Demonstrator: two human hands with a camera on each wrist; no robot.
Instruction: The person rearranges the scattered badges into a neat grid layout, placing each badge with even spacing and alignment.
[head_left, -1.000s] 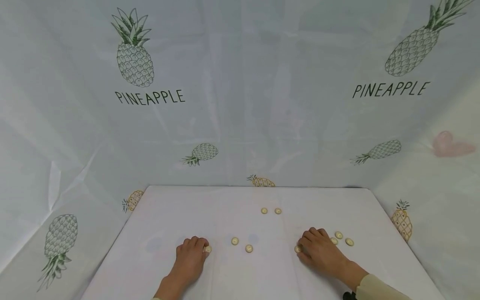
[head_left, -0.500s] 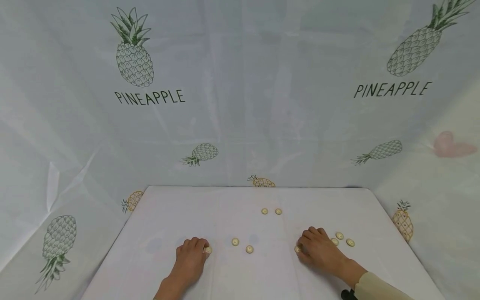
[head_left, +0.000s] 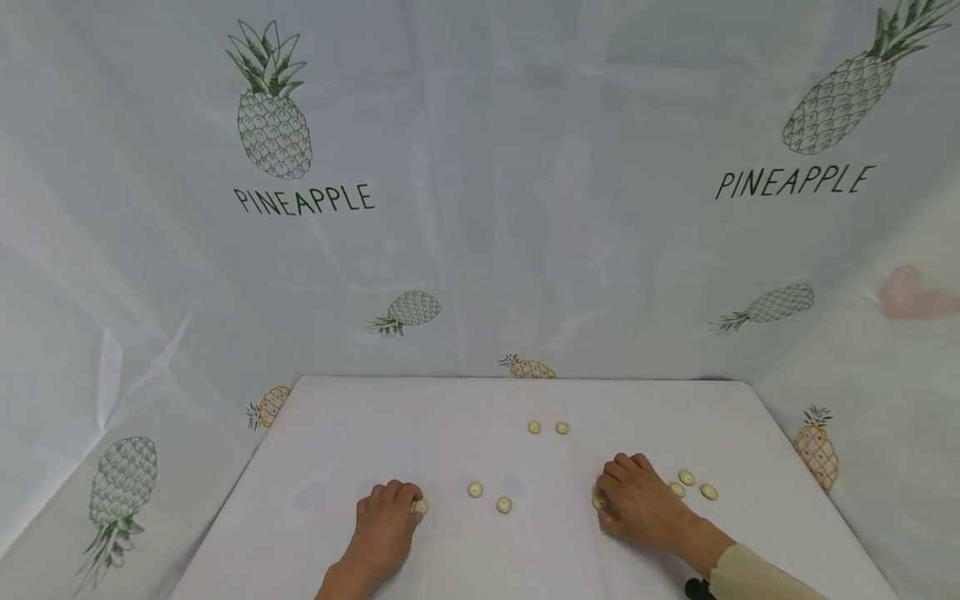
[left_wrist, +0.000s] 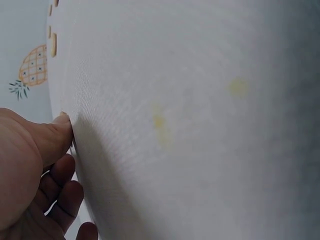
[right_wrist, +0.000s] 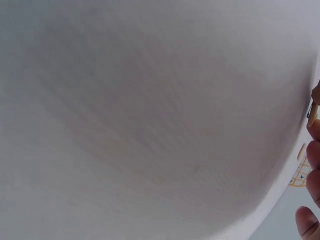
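In the head view my left hand (head_left: 384,529) rests low on the table's left half, thumb and fingers pinching a round pale wooden game piece (head_left: 422,507). The left wrist view shows its thumb (left_wrist: 61,131) at the table surface. My right hand (head_left: 647,508), right of centre, pinches another round piece (head_left: 598,502); the right wrist view catches that piece's edge (right_wrist: 312,114) between the fingertips. Between the hands lie two loose pieces, one farther left (head_left: 476,490) and one nearer me (head_left: 504,505). Small markings on the pieces are too fine to read.
Two more pieces, left (head_left: 534,427) and right (head_left: 562,427), lie side by side farther back. Three others sit beyond the right hand, among them the outermost piece (head_left: 708,492). White cloth covers the table (head_left: 360,417); a pineapple-print sheet (head_left: 480,208) hangs behind and at the sides.
The head view has shifted slightly. Both hands and all the pieces keep their places on the table, with the same two pieces held.
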